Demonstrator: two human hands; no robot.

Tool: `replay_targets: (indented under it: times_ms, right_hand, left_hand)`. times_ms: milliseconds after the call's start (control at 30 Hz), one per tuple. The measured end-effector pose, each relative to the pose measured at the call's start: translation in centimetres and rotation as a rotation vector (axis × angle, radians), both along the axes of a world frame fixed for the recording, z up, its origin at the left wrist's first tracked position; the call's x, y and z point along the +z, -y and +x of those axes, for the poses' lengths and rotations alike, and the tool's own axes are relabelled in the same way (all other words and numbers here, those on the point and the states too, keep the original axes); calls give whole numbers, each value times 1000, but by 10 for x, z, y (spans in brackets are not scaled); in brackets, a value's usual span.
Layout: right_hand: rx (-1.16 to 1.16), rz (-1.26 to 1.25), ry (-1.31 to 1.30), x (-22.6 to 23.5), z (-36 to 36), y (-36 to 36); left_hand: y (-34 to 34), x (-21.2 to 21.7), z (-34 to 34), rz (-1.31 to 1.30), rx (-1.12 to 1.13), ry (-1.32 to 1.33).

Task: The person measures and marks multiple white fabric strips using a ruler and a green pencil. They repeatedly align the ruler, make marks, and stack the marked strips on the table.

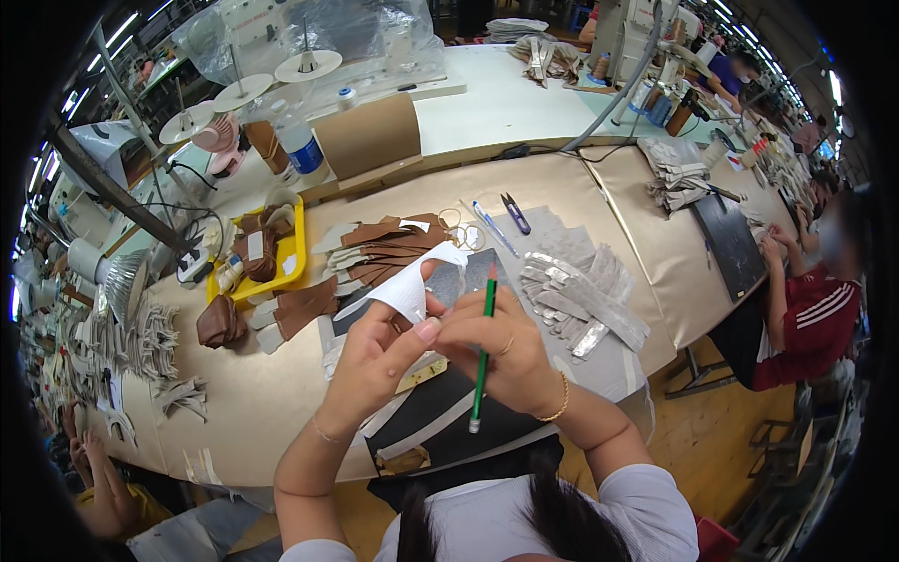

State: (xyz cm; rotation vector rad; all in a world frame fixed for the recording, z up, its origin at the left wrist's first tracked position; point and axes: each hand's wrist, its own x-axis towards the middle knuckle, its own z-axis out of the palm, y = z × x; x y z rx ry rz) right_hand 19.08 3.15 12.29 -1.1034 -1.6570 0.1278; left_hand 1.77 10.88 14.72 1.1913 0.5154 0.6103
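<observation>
My left hand (375, 361) is closed on a thin white piece of material (405, 290), which drapes over its fingers. Close beside it, my right hand (506, 347) has a green pencil (482, 384) tucked between its fingers, tip pointing away from me. The right fingertips meet the left thumb at the lower edge of the white piece; whether they grip it too is hidden. Beneath both hands lies a dark board (459, 421) with pale strips. Grey cut pieces (585, 300) are stacked to the right, and brown leather pieces (384, 248) fan out beyond the left hand.
Thread snips (516, 214) and a pen (493, 228) lie beyond my hands. A yellow tray (298, 253) with brown pieces stands at left. Grey bundles (150, 342) line the far left. Another person's red sleeve (819, 323) is at the right table edge.
</observation>
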Motion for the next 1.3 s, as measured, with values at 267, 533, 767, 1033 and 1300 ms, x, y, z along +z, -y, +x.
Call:
replay_targets:
  times_ms: [267,533,767,1033,1300]
  right_hand:
    - [98,-205,-277,6,6,7]
    - [105,-174,-218,6,5,8]
    - [176,-243,-187,7,8,12]
    - [145,-261,-150,8,7,15]
    - [82,-258,-223,7,7,15]
  left_hand:
    - [-3,3,-1,-45,-57,-61]
    - [-6,1,-2,-97,-54,-35]
    - [-3,1,-1,-110,-33,-33]
    - [-5,-13,-6,-114,-29,53]
    - [-3,-12,-1,59,65,-11]
